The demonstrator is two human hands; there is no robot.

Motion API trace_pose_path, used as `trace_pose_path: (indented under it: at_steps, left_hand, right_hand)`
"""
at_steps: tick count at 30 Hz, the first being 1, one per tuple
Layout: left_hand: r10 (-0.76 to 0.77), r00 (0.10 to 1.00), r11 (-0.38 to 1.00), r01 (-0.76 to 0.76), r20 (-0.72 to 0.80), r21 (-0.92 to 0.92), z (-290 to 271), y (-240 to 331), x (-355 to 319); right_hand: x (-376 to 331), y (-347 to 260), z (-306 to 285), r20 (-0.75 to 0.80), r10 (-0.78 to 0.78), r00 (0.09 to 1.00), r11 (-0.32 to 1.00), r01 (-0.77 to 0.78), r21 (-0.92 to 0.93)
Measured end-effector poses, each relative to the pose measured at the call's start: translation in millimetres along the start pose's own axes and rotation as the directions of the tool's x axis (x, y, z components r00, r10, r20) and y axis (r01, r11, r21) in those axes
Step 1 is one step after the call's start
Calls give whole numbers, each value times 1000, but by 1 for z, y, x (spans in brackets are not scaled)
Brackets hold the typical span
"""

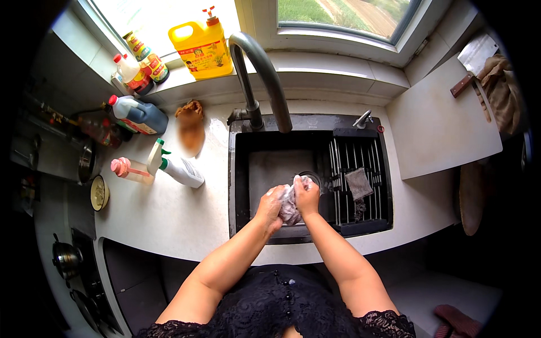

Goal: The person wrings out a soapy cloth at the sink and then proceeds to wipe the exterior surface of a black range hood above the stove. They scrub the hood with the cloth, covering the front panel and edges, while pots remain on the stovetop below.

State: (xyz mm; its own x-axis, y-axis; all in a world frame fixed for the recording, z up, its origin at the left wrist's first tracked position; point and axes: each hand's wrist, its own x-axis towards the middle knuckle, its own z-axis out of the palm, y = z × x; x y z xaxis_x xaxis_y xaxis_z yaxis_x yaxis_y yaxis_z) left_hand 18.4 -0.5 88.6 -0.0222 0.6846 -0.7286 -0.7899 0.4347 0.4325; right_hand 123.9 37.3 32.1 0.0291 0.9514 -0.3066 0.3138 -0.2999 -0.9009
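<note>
Over the black sink (pixel 241 186), both my hands squeeze a wet, soapy cloth (pixel 289 209) of pale greyish-purple colour. My left hand (pixel 271 207) wraps its left side, with suds on the fingers. My right hand (pixel 306 196) is closed on the other side, white foam showing at its knuckles. The cloth is bunched up between them, partly hidden by the fingers. The drain lies just beyond the hands, half covered. Above the sink's far edge arches a grey faucet (pixel 265 62); no water is seen running from it.
A rack (pixel 336 169) spans the sink's right side, bearing a grey scouring pad (pixel 359 183). Left on the counter stand a spray bottle (pixel 183 172), a pink-capped bottle (pixel 132 170) and a bowl (pixel 100 193). A yellow jug (pixel 202 52) sits on the sill. A cutting board (pixel 445 124) lies right.
</note>
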Motion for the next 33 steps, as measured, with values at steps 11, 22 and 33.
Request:
trace_pose_path:
  at_steps: [11, 22, 33]
  left_hand:
    - [389, 775, 688, -604, 499, 402, -37, 26, -21]
    - [89, 995, 988, -83, 45, -130, -25, 24, 3]
    - [-26, 977, 940, 96, 210, -327, -26, 6, 18]
  right_hand:
    - [-13, -19, -34, 547, -40, 836, 285, -515, 808]
    - [-19, -64, -34, 303, -190, 934, 460, -188, 868]
    - [-30, -43, 16, -201, -312, 928, 908, 354, 223]
